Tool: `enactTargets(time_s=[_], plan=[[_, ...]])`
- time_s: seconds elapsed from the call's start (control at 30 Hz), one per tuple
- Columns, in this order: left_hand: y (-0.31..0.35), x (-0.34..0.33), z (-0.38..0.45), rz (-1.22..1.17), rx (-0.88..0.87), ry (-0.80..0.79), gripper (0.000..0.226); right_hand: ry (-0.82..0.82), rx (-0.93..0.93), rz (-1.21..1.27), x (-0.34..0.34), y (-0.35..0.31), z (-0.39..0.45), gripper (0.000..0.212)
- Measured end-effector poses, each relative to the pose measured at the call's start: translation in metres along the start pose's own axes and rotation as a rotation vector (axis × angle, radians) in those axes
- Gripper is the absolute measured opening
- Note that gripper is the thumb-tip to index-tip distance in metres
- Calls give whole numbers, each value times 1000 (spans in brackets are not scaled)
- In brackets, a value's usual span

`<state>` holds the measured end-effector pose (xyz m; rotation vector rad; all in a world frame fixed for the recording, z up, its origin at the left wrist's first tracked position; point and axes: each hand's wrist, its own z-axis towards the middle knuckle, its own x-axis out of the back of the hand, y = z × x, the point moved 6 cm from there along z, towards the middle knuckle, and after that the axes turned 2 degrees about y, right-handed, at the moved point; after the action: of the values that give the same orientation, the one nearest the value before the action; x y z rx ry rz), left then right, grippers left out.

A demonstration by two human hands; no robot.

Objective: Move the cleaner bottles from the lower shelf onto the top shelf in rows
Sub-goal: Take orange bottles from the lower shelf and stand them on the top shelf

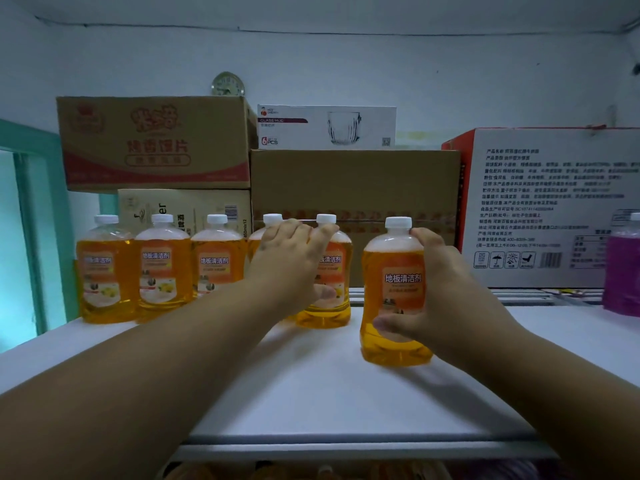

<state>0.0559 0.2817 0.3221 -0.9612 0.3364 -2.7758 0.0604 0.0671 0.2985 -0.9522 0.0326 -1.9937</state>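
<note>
Several orange cleaner bottles with white caps stand in a row at the back of the white top shelf [311, 393]. My left hand [294, 261] grips the row's rightmost bottle [329, 306], fingers over its shoulder, thumb on the label. It partly hides the bottle [272, 220] to the left. My right hand [440, 299] holds a separate orange bottle [394, 292], upright on the shelf, to the right of the row and closer to me. Left of these stand three more bottles [162, 268].
Stacked cardboard boxes [353, 181] and a white glass-mug box [325, 128] stand behind the row. A big white and red carton [547, 202] fills the back right. A purple bottle [623, 271] stands at the right edge. Below the shelf's front edge, orange bottles show dimly.
</note>
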Motion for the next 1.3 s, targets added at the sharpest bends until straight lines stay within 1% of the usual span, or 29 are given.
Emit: enactTargets(time_s=[0.17,0.27,0.57,0.73,0.83,1.17,1.3], plan=[[5,-10,20,8,-92,-87,108,-24,-6,5,-4,5,8,117],[5,-16,27,10,-89,-137,109,-32,-8,15,-6,10,12,119],[-3,-13,23,-56,-88,-53,95,-58,-68,-156,-15,22,36,118],[-4,-12,19,-65,-97,-16,93,-95,-128,-182,-25,28,56,120],[-2,-11,17,-26,-92,12,93,-103,-136,-173,-32,30,63,120],[0,-8,13,63,-57,-18,94,-32,-73,-196,-49,32,69,113],[3,11,8,173,-35,10,88,-53,-80,-208,-51,32,73,113]])
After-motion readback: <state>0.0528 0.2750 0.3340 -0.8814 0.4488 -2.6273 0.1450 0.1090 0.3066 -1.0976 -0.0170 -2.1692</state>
